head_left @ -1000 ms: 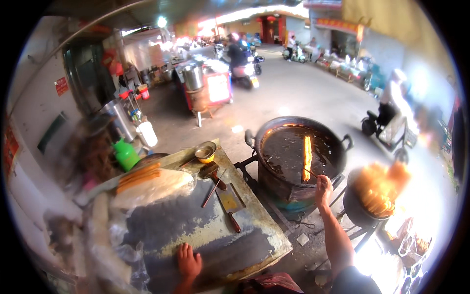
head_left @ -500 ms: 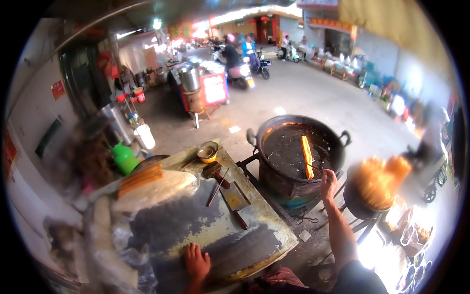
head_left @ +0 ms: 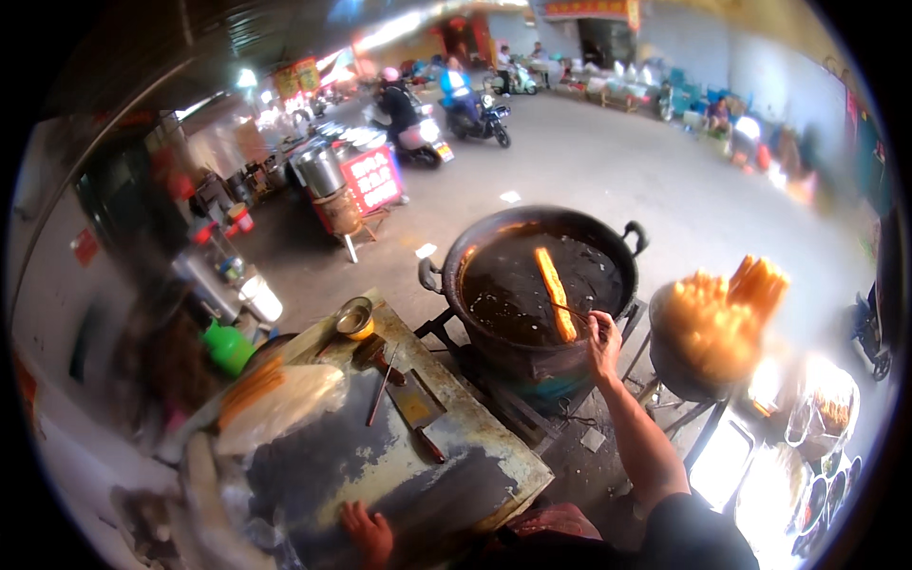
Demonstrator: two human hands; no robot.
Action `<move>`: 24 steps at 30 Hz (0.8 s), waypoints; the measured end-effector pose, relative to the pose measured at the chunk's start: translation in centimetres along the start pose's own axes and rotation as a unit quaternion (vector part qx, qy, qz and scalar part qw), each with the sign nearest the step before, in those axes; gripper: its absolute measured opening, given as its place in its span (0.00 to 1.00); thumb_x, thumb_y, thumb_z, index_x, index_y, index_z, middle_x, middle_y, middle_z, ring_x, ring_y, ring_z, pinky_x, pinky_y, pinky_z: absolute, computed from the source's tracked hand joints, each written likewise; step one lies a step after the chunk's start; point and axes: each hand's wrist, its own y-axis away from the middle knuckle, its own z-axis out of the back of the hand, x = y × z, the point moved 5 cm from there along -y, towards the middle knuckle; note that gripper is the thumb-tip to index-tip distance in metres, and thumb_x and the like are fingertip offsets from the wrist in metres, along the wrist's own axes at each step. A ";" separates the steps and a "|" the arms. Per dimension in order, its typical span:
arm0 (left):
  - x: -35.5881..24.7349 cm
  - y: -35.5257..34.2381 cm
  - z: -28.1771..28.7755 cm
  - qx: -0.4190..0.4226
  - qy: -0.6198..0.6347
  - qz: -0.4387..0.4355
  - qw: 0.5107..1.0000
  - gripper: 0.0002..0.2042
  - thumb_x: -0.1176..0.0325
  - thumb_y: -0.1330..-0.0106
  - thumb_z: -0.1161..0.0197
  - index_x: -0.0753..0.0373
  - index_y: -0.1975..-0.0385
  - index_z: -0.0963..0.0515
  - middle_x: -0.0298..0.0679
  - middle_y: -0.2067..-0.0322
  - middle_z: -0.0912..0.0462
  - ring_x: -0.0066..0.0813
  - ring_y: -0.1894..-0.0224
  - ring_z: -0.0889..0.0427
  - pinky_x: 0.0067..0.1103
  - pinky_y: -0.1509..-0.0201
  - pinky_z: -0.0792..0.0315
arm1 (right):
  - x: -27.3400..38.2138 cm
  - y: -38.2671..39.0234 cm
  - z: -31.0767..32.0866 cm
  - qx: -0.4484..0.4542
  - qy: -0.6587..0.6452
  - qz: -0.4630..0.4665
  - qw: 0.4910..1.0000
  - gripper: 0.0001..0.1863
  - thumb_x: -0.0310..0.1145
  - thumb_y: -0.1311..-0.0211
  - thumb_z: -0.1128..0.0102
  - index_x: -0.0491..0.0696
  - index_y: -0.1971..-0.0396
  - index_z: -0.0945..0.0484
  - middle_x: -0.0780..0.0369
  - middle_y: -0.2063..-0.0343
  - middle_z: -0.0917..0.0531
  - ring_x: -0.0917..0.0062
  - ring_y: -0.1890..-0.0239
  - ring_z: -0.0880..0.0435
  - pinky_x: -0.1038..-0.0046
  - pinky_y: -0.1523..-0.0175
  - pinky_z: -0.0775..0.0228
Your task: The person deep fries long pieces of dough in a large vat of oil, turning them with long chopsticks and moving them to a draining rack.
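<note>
My right hand grips thin dark chopsticks, which touch a long golden fried dough stick lying in the dark oil of a large black pot. My left hand rests on the stained metal worktable with its fingers apart, holding nothing. Beyond it on the table are a cleaver, a brush, a thin stick and a yellow-rimmed bowl. Pale plastic-covered material with orange sticks lies at the table's left.
A container heaped with fried sticks stands right of the pot. A green gas cylinder is beside the table, and a cart stands across the roadway. People on scooters are behind it, with parked scooter parts at far right.
The view has swung, shifting pot and table left and up in the picture. The rider at the right has left view, and a rider in blue shows clearly. My hands keep their places.
</note>
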 end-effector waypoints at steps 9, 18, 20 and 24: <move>-1.3 1.5 0.0 -0.043 -0.089 0.074 0.992 0.25 0.61 0.21 0.46 0.70 0.32 0.33 0.59 0.28 0.36 0.62 0.26 0.38 0.49 0.21 0.45 | -1.7 -2.1 -0.4 0.025 -0.027 -0.018 0.999 0.07 0.30 0.25 0.36 0.43 0.54 0.15 0.60 0.63 0.12 0.79 0.60 0.15 0.75 0.53 0.22; -1.2 1.3 -1.2 -0.056 -0.049 0.058 0.996 0.25 0.67 0.25 0.43 0.71 0.31 0.34 0.58 0.27 0.36 0.59 0.25 0.39 0.46 0.21 0.46 | -0.7 -2.8 0.1 0.009 0.019 0.050 0.999 0.05 0.26 0.29 0.34 0.45 0.57 0.15 0.60 0.63 0.12 0.77 0.62 0.12 0.74 0.54 0.20; -0.4 1.7 -1.3 -0.078 -0.081 0.033 0.993 0.26 0.67 0.25 0.43 0.71 0.31 0.34 0.58 0.27 0.36 0.59 0.25 0.38 0.46 0.21 0.45 | -1.0 -2.7 -0.4 0.020 0.016 0.022 0.999 0.05 0.27 0.28 0.35 0.45 0.56 0.15 0.61 0.65 0.12 0.78 0.63 0.13 0.76 0.54 0.21; -0.4 1.8 -1.3 -0.068 -0.084 0.046 0.993 0.25 0.66 0.25 0.43 0.71 0.31 0.33 0.58 0.27 0.35 0.59 0.26 0.37 0.47 0.22 0.44 | -1.6 -3.0 -0.4 0.011 -0.050 -0.023 0.998 0.06 0.29 0.26 0.36 0.43 0.56 0.15 0.63 0.66 0.12 0.81 0.63 0.15 0.77 0.54 0.23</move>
